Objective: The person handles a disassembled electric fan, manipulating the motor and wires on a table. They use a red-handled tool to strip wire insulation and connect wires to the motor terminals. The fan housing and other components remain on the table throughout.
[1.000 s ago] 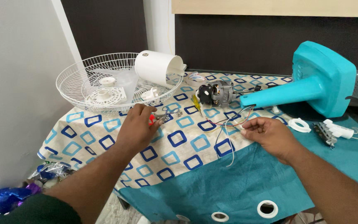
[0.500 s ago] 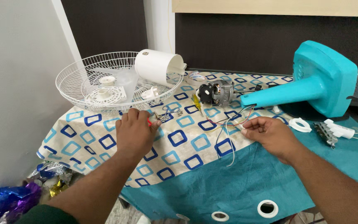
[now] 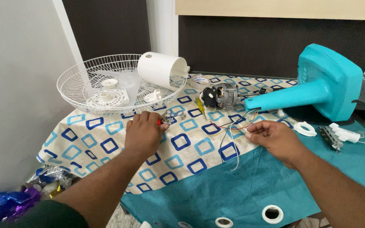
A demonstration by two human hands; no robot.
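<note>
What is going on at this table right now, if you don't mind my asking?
A person is working on a taken-apart fan. The left hand grips a small red-handled tool beside some small metal parts. The right hand pinches the coloured wires running from the fan motor. A white wire guard and the teal fan base lie on the patterned cloth.
</note>
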